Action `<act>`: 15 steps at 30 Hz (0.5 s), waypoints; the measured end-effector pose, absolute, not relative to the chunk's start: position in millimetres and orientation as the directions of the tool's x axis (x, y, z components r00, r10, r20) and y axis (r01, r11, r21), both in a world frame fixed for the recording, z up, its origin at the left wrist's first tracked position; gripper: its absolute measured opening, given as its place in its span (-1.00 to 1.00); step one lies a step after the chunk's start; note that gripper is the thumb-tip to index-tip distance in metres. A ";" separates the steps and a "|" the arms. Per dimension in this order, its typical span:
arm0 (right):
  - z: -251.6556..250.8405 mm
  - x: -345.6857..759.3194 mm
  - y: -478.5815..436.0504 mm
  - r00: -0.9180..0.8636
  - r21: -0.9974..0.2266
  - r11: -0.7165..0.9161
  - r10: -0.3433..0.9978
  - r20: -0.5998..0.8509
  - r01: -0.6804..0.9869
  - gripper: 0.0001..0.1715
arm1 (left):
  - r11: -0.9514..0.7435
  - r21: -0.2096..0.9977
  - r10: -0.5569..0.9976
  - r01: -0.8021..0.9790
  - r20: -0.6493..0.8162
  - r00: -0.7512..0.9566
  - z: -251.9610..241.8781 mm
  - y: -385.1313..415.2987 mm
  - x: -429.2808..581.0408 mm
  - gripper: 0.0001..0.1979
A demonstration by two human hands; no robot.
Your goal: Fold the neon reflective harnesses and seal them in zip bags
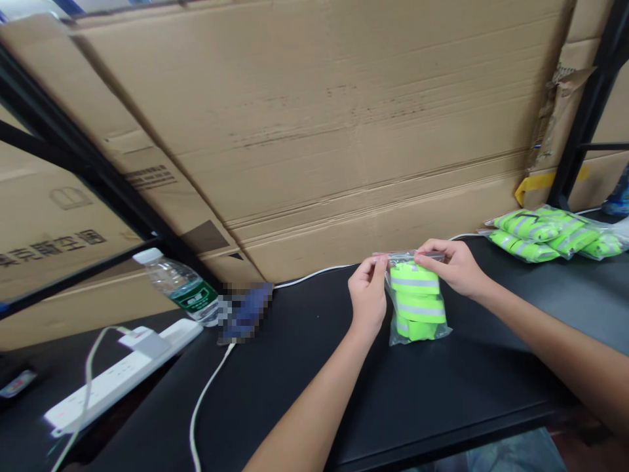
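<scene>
A clear zip bag (pixel 399 334) hangs upright from both my hands over the black table. Inside it lies a folded neon-green strap with silver reflective bands (pixel 417 298). My left hand (pixel 368 292) pinches the bag's top left corner between thumb and fingers. At the top right, my right hand (pixel 455 265) grips the same edge, its thumb lying across the front. A reddish line runs along the bag's top edge between the hands. Whether the seal is closed I cannot tell.
Several filled bags of green reflective straps (pixel 550 233) lie at the right. To the left are a water bottle (pixel 189 288), a blurred-out device (pixel 248 314) on a cable and a white power strip (pixel 128 373). Cardboard sheets (pixel 344 131) stand behind the black table (pixel 295 367).
</scene>
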State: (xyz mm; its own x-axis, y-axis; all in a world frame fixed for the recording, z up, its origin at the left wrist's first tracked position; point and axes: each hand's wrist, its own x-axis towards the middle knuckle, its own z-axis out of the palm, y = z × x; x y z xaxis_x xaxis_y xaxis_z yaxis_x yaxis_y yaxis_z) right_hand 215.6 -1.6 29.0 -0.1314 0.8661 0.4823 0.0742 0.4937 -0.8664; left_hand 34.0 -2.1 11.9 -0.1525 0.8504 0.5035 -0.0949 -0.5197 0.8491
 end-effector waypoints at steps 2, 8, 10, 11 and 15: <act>28.9 215.3 -1.1 -0.150 -0.876 0.477 0.873 0.464 0.065 -0.67 | -0.523 0.849 0.847 -0.078 0.506 -0.165 11.3 -2.1 34.0 -0.72; 32.6 217.7 -1.4 -0.168 -0.837 0.521 0.852 0.497 0.166 -0.71 | -0.524 0.849 0.847 -0.074 0.510 -0.152 11.9 -3.7 36.3 -0.72; 33.8 218.8 -1.7 -0.165 -0.802 0.551 0.834 0.526 0.229 -0.73 | -0.519 0.850 0.851 -0.090 0.505 -0.141 12.2 -3.7 36.6 -0.72; 34.0 219.2 -1.6 -0.162 -0.788 0.560 0.828 0.536 0.255 -0.73 | -0.510 0.854 0.859 -0.106 0.497 -0.125 12.1 -3.4 36.3 -0.73; 33.4 220.1 -1.3 -0.164 -0.783 0.562 0.827 0.538 0.266 -0.74 | -0.445 0.877 0.892 -0.182 0.451 -0.007 11.9 -1.4 33.8 -0.72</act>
State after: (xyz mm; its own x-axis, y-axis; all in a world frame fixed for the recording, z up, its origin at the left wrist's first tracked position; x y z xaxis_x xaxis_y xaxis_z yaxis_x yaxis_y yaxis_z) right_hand 220.1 -1.3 33.4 -0.1639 0.8271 0.5376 0.2663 0.5619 -0.7832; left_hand 33.8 -1.4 11.9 -0.0071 0.8925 0.4511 -0.1816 -0.4447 0.8771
